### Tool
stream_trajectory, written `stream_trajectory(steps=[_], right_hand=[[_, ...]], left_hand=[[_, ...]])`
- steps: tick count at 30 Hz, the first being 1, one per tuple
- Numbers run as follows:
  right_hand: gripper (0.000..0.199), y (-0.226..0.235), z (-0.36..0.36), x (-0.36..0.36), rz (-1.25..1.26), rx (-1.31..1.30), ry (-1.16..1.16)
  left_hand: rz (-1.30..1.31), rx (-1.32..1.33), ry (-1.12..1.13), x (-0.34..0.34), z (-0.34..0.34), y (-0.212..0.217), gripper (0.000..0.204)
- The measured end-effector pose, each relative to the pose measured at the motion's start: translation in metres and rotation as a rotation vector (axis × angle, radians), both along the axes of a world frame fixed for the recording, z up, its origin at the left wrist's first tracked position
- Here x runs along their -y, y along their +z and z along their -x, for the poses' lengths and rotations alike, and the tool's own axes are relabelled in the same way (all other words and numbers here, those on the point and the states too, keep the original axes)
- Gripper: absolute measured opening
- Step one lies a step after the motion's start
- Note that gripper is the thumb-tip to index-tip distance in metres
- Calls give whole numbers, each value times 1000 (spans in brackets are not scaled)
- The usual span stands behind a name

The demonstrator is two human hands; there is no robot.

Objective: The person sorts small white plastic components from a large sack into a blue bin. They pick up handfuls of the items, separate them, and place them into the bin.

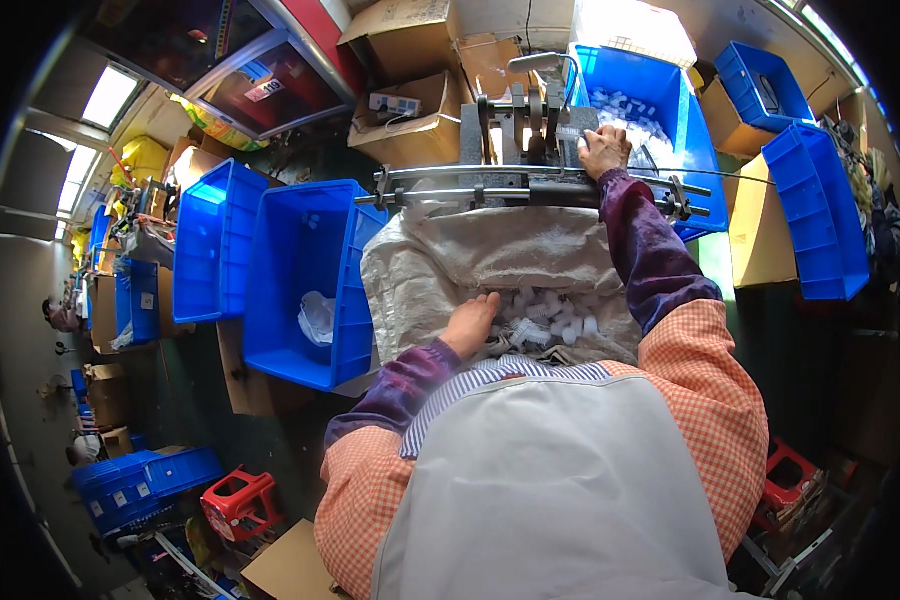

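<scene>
My right hand (606, 152) reaches forward to the right side of a metal bench machine (520, 130) with long horizontal rods. Its fingers are curled down at a small clear piece (569, 132) beside the machine; what they grip is too small to make out. Close to my body, my left hand (472, 322) lies at the left edge of a heap of small white, ribbed plastic parts (550, 318). Its fingers are stretched out and seem to hold nothing. The heap rests in a pale woven sack (410, 270) spread across my lap, below the rods.
A blue bin (705, 150) with more white parts stands right of the machine. Left of the sack, another blue bin (305, 290) holds a white plastic bag. Cardboard boxes (407, 120) sit behind the machine. A red stool (242, 505) stands at the lower left.
</scene>
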State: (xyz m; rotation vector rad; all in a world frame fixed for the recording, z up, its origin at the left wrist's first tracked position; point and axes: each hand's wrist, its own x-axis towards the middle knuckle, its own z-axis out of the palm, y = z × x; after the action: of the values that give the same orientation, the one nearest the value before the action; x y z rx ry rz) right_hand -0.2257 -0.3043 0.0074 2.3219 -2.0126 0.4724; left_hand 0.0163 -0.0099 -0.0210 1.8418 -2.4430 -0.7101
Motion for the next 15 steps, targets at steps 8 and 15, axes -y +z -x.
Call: stream_trajectory(steps=[8, 15], right_hand=[[25, -7, -57, -3, 17, -9, 8], [27, -7, -53, -8, 63, -19, 29]], left_hand=[[28, -13, -38, 4, 3, 5, 27], [73, -57, 68, 3, 5, 13, 27]])
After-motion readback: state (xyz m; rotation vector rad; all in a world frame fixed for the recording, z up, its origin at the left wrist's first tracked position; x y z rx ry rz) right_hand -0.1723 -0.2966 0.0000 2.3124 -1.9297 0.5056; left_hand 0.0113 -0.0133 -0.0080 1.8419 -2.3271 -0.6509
